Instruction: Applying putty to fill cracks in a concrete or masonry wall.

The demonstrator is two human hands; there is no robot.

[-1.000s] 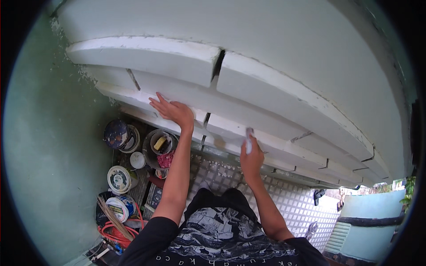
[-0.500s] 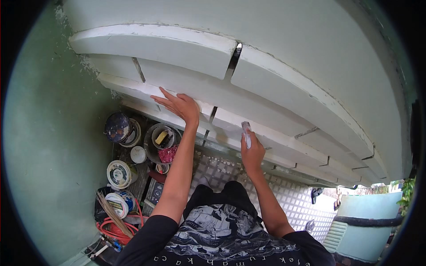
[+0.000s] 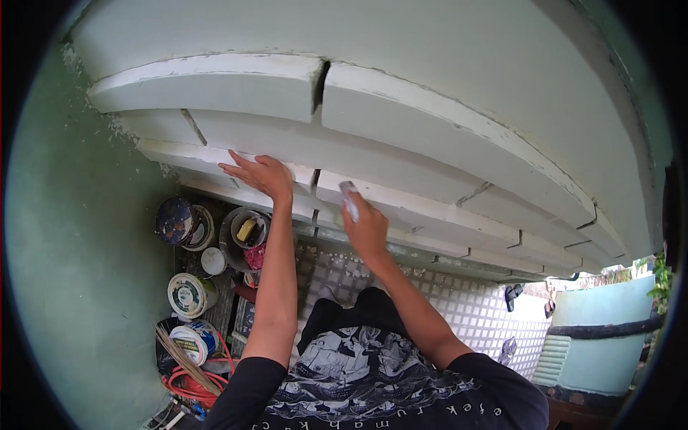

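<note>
My left hand lies with fingers stretched out on the top of a whitish wall ledge, left of a dark gap in it. Right of that gap, my right hand is closed round a small, flat, greyish-white piece whose end sticks out past the fingers. It might be a sanding block or a scraper; its kind does not show clearly. The piece is in front of the same ledge, and I cannot tell whether it touches. Above runs a thicker pale ledge with a rough, chipped top edge.
Along the green wall at left stand paint buckets, a basin with a yellow sponge, a stick bundle and a coiled orange hose. Tiled floor lies below, with sandals at right.
My right hand, with the greyish-white piece, has moved left and a little up, closer to the left hand. The whole view has shifted, and the left hand still lies on the ledge.
</note>
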